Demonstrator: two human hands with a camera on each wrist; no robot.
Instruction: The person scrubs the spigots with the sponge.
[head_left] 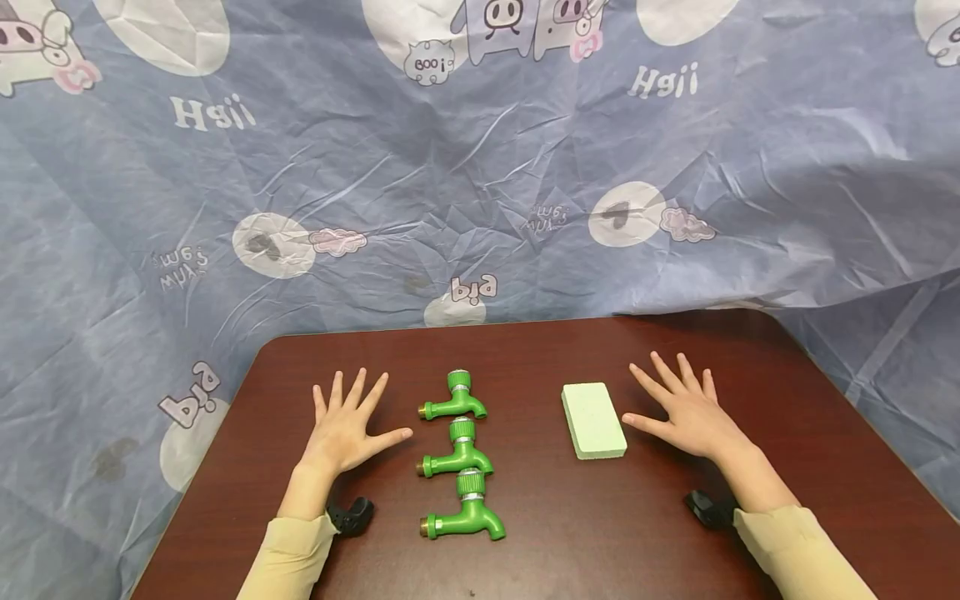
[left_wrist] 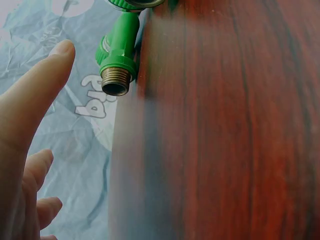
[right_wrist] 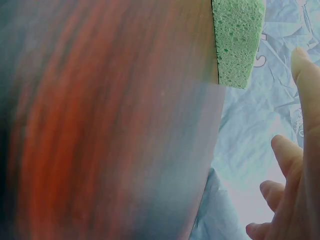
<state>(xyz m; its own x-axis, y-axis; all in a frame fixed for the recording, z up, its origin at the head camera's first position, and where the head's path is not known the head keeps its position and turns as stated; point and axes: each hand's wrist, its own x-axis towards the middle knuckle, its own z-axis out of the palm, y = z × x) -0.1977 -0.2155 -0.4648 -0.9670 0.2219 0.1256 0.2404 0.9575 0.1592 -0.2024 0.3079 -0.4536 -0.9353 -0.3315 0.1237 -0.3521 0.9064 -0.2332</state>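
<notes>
Three green taps lie in a column on the table, left of its middle: a far tap, a middle tap and a near tap. Their brass threaded ends point left, toward my left hand, whose fingers are spread with nothing held. In the left wrist view a tap's threaded end shows beyond the thumb. A pale green sponge lies flat to the right of the taps. Beside it my right hand is spread and holds nothing, its thumb tip close to the sponge's right edge.
The dark red-brown wooden table has rounded far corners. Behind it hangs a creased blue-grey cloth with cartoon prints, reaching down to the far edge. Black wrist cameras sit on the left wrist and right wrist.
</notes>
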